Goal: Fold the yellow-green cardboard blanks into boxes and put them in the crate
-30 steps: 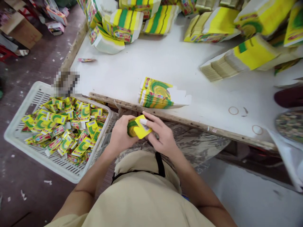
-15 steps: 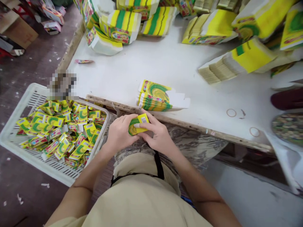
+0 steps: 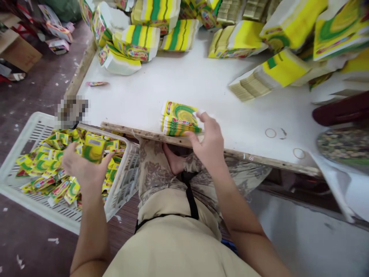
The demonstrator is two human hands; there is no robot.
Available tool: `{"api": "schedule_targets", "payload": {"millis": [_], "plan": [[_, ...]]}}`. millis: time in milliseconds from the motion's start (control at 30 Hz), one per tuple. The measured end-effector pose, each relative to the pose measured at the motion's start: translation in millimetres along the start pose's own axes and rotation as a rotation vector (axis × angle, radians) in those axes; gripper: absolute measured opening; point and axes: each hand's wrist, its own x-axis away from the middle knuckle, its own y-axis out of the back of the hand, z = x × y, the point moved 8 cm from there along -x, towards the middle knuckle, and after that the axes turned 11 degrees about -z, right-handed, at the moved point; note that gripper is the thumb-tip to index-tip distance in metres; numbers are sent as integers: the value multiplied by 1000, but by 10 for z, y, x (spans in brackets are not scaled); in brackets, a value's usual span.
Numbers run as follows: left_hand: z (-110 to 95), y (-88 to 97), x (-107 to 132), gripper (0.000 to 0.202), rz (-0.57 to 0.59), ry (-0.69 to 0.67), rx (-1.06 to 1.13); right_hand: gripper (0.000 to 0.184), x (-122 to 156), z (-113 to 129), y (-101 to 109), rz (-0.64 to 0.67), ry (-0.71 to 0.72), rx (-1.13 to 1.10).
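My left hand [image 3: 86, 169] is over the white plastic basket, its fingers and thumb spread and smeared by motion. A small yellow-green box [image 3: 93, 149] shows between thumb and fingers, blurred, apparently loose from the grasp. Below it lie many similar filled-out small boxes [image 3: 43, 163]. My right hand [image 3: 210, 140] is at the right end of a stack of flat yellow-green cartons [image 3: 181, 115] near the table's front edge. Its thumb and forefinger are apart at the cartons' white flaps; whether they touch them is hard to tell.
The white basket [image 3: 65, 223] stands left of the white table [image 3: 138, 100]. Bundles of flat cartons [image 3: 137, 40] line the table's back, with another bundle [image 3: 268, 77] at right. Rubber bands [image 3: 270, 133] lie near a container of small mixed pieces [image 3: 343, 148].
My hands have parted. The left carried the small box from in front of me to the basket and spread its fingers; the right moved up to the carton stack.
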Motion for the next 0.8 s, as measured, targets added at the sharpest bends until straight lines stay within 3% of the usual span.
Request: {"api": "schedule_targets", "payload": {"millis": [67, 133, 233, 367, 467, 533, 600, 733, 800], "plan": [[117, 76, -24, 92, -72, -5, 32, 40, -105, -195, -16, -2, -25, 139], [5, 8, 78, 79, -25, 13, 190, 35, -160, -284, -83, 32, -13, 190], [-455, -312, 388, 63, 206, 169, 628, 43, -176, -251, -60, -14, 10, 195], [-1187, -617, 705, 83, 395, 363, 1233, 53, -19, -8, 77, -69, -43, -3], [-1476, -671, 746, 80, 415, 471, 1509, 55, 278, 288, -94, 165, -160, -461], [-1552, -681, 716, 67, 414, 537, 1570, 55, 520, 500, -264, 339, -265, -784], [-1565, -666, 644, 60, 369, 565, 1558, 56, 694, 621, -373, 382, -339, -967], [-1433, -601, 500, 60, 163, 619, 1422, 44, 792, 591, -485, 302, -318, -845], [-1404, -606, 507, 66, 180, 635, 1365, 35, 757, 523, -512, 304, -292, -719]]}}
